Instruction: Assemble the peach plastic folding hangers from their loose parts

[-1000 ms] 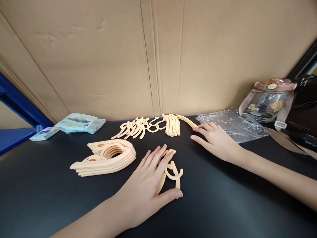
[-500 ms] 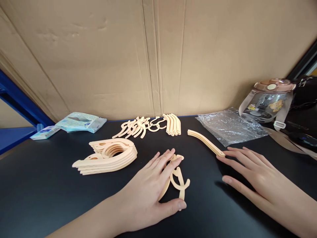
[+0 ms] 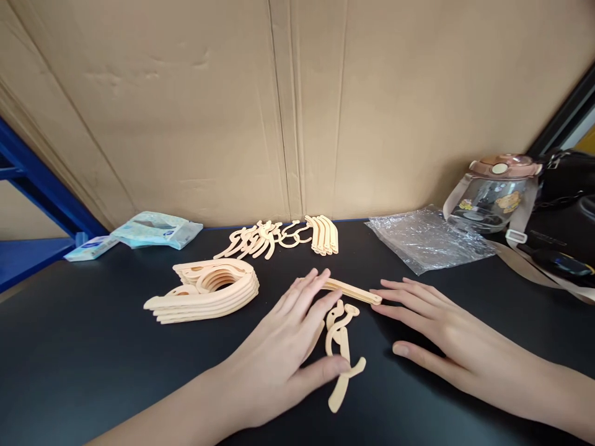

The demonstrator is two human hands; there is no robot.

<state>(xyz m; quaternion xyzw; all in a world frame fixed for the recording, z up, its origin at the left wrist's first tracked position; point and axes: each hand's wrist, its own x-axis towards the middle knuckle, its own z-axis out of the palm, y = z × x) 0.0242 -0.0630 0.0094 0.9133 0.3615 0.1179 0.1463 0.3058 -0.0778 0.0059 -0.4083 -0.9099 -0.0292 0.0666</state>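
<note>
My left hand [image 3: 279, 347] lies with its fingers stretched out, partly over loose beige folding-hanger parts; its thumb rests near a beige hook [image 3: 338, 323]. Beneath that hook a beige strip [image 3: 338, 396] pokes out. My right hand [image 3: 437, 328] has its fingers extended, their tips touching the right end of a slim beige hanger arm piece [image 3: 354, 291]. The far end of that piece reaches my left fingers. Part of what is under the left hand is hidden. To the left sits a neat stack of folded beige hangers [image 3: 242, 297].
At the back lie a heap of beige hooks [image 3: 263, 238] and a row of hanger arms [image 3: 322, 235]. A crinkled clear plastic bag [image 3: 427, 238], a strapped clear bottle [image 3: 495, 195] and a black bag [image 3: 567, 192] occupy the right. Blue tissue packs [image 3: 155, 230] lie left, before a cardboard wall [image 3: 209, 111].
The slim arm piece has slid left and nearer to my left hand, with my right hand following it. The loose hook and strip under my left hand have shifted and turned towards me.
</note>
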